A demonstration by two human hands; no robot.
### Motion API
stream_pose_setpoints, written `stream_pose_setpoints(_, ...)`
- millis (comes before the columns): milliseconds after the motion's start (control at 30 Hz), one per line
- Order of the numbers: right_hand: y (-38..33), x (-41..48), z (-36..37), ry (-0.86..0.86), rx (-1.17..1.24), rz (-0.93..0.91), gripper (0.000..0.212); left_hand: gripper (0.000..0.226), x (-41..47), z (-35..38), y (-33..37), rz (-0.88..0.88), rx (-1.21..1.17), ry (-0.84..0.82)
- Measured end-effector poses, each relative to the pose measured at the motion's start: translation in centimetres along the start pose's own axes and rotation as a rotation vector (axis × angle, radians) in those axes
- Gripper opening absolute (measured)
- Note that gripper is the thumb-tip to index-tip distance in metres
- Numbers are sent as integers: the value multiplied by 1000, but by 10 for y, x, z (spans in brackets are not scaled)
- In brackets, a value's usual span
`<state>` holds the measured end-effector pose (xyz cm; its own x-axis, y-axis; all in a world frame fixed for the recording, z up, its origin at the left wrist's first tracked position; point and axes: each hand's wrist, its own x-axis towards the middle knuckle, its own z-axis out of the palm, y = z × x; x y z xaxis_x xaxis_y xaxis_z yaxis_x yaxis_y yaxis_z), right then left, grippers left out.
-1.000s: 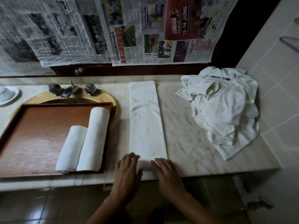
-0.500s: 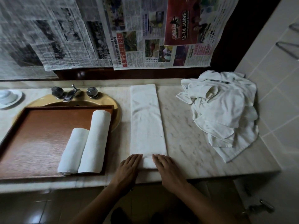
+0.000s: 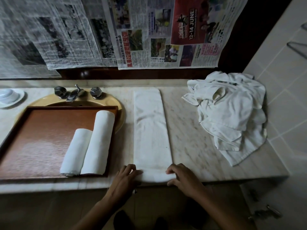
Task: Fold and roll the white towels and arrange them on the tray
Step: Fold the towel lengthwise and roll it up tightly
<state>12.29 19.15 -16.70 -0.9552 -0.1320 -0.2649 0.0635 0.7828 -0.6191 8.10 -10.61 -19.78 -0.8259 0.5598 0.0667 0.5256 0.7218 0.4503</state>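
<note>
A white towel folded into a long strip [image 3: 150,127] lies on the marble counter, running away from me. Its near end is curled into a small roll [image 3: 155,175]. My left hand [image 3: 123,179] grips the roll's left end, and my right hand [image 3: 181,177] grips its right end, fingers curled over the top. A brown wooden tray [image 3: 36,141] sits over the sink at the left. Two rolled white towels lie side by side at its right edge, a shorter one [image 3: 75,152] and a longer one [image 3: 99,141]. A heap of loose white towels [image 3: 232,112] lies at the right.
A yellow sink [image 3: 119,107] with a metal tap [image 3: 75,94] sits under the tray. A white dish [image 3: 10,97] stands at the far left. Newspaper sheets [image 3: 116,30] hang over the back wall. A tiled wall [image 3: 285,80] bounds the counter on the right.
My hands, flat on the towel's near end before, have moved apart to its two sides. The near end is now curled up into a small roll.
</note>
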Motion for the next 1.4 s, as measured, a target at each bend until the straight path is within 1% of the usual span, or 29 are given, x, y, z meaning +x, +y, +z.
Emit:
stream_pose_setpoints(100, -2, 0, -6, 16, 102, 62, 27, 46, 3, -4, -3, -89, -53, -39)
stream_pose_setpoints(167, -1, 2, -7, 27, 138, 56, 21, 43, 5, -10, -3, -149, -133, -102)
stream_pose_setpoints(233, 1, 6, -5, 47, 117, 34, 15, 42, 6, -16, 0, -236, -255, -124)
stream_pose_setpoints(333, 3, 14, 3, 124, 50, 12, 11, 37, 9, -26, 6, -385, -457, -86)
stream_pose_setpoints(433, -2, 18, 10, 224, 39, 51, 14, 25, 12, -31, 12, -480, -557, -74)
stream_pose_setpoints(500, -6, 20, 17, 327, 18, 45, 17, 21, 13, -31, 15, -556, -605, -42)
stream_pose_setpoints(567, -13, 20, 25, 409, -49, -17, 31, 18, 16, -29, 17, -642, -624, -4)
stream_pose_setpoints(633, -22, 18, 33, 466, -140, -144, 49, 16, 22, -28, 20, -707, -634, 22)
stream_pose_setpoints(667, -25, 16, 38, 500, -189, -218, 51, 16, 25, -29, 23, -728, -635, 31)
stream_pose_setpoints(733, -29, 9, 51, 541, -271, -319, 48, 16, 30, -31, 27, -744, -609, 43)
stream_pose_setpoints(800, -27, 4, 61, 513, -341, -333, 50, 20, 31, -32, 31, -751, -560, 36)
stream_pose_setpoints(833, -25, 2, 65, 476, -374, -318, 52, 24, 31, -31, 33, -746, -494, 41)
stream_pose_setpoints(867, -23, 1, 68, 456, -403, -304, 54, 29, 29, -27, 35, -703, -360, 67)
stream_pose_setpoints(900, -22, 1, 69, 434, -418, -286, 55, 34, 25, -20, 37, -609, -183, 107)
stream_pose_setpoints(933, -22, 3, 68, 423, -422, -273, 57, 40, 22, -11, 41, -480, -30, 140)
stream_pose_setpoints(967, -22, 4, 67, 407, -425, -263, 59, 47, 18, -2, 45, -336, 76, 151)
stream_pose_setpoints(1033, -21, 8, 65, 366, -452, -269, 65, 58, 14, 11, 49, -112, 194, 129)
stream_pose_setpoints(1067, -19, 11, 64, 343, -469, -277, 66, 60, 15, 16, 46, -56, 232, 113)
stream_pose_setpoints(1200, -11, 20, 56, 230, -499, -270, 70, 61, 23, 13, 20, 1, 307, 4)
stream_pose_setpoints(1300, -9, 25, 44, 184, -496, -285, 71, 61, 27, 6, 10, 20, 248, -81)
stream_pose_setpoints(1400, -7, 26, 35, 138, -494, -323, 77, 61, 27, 2, 9, 7, 227, -109)
